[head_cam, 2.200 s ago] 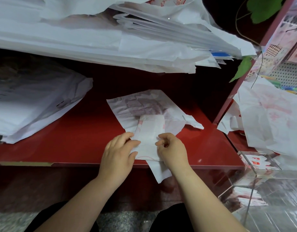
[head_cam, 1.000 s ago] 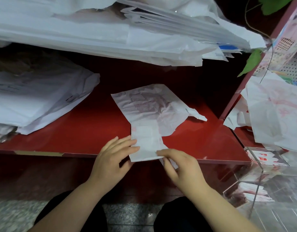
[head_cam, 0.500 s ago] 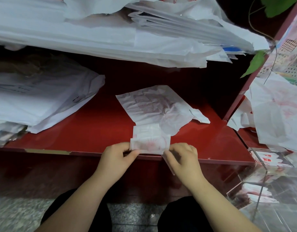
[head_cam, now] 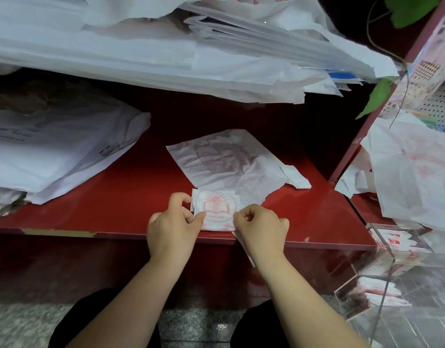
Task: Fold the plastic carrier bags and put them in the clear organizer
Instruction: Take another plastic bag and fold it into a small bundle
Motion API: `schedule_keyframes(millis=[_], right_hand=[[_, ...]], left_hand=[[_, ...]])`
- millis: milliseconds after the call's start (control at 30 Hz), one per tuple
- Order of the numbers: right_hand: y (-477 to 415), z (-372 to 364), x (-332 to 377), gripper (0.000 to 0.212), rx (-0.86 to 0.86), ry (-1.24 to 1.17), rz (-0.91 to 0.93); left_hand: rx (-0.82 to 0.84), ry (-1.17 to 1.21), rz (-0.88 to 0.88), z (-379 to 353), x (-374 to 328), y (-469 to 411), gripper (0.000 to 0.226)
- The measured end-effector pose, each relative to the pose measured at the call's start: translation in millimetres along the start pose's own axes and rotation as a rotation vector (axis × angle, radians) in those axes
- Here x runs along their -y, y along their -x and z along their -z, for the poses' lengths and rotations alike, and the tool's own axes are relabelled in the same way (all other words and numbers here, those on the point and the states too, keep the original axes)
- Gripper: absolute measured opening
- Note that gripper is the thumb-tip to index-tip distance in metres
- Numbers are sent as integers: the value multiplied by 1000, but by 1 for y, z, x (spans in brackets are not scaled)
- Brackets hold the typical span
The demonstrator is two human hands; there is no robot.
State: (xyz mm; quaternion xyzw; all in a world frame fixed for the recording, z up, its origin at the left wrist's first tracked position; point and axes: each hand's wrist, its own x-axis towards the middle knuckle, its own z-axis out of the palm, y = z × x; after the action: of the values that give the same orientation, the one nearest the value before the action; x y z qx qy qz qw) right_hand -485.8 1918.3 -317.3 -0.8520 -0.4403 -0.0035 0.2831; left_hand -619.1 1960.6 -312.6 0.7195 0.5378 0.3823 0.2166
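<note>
Curled fingers [head_cam: 179, 200] of my left hand [head_cam: 175, 223] and right hand [head_cam: 261, 226] pinch the small white folded plastic bag with red logo [head_cam: 216, 207] at the front edge of the red shelf [head_cam: 111, 207]. Folding looks done to me; next, carry it squeezed flat into the clear acrylic organizer [head_cam: 402, 310].

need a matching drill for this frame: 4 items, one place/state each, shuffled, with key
Things:
1. folded bag with the red book logo
2. clear organizer
3. green leaf
4. bag pile

Places or states:
A. at the lower right of the view, past the shelf's right end
B. pinched between the left hand and the right hand at the shelf's front edge
C. hanging at the upper right
D. lying on the left part of the red shelf

Pairs: 1-B, 2-A, 3-C, 4-D
</note>
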Motion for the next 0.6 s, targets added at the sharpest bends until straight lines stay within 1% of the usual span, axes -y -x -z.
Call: schedule_keyframes(millis=[100, 167, 200, 267, 300, 333, 367, 400, 433, 500, 567, 600], right_hand=[[-4, -1, 2, 32, 23, 37, -24], [-8, -1, 3, 33, 36, 52, -48], [-9, 0, 4, 31, 35, 59, -48], [-10, 0, 4, 26, 31, 73, -48], [-9, 0, 4, 23, 24, 85, -45], [-9, 0, 5, 21, 20, 103, -37], [-10, 1, 6, 20, 21, 112, -29], [-9, 1, 7, 19, 31, 115, -23], [-9, 2, 7, 17, 49, 110, -11], [-10, 2, 5, 13, 67, 82, 44], [-10, 2, 3, 10, -9, 47, 131], [-11, 3, 2, 12, -71, 39, 231]], left_hand=[[15, -107, -81, 0, 0, -5, 33], [22, -207, -125, -1, 3, -9, 33], [12, -265, -184, -3, 5, -11, 33], [-68, -301, -405, -10, 11, -14, 29], [-46, -307, -511, -12, 11, -16, 27], [83, -337, -548, -13, 8, -17, 36], [245, -387, -542, -13, 4, -19, 53], [355, -428, -511, -11, 0, -20, 66], [438, -479, -473, -11, 1, -22, 67], [561, -550, -399, -16, 1, -26, 55], [581, -555, -365, -17, 0, -27, 55], [583, -563, -364, -17, 1, -28, 55]])
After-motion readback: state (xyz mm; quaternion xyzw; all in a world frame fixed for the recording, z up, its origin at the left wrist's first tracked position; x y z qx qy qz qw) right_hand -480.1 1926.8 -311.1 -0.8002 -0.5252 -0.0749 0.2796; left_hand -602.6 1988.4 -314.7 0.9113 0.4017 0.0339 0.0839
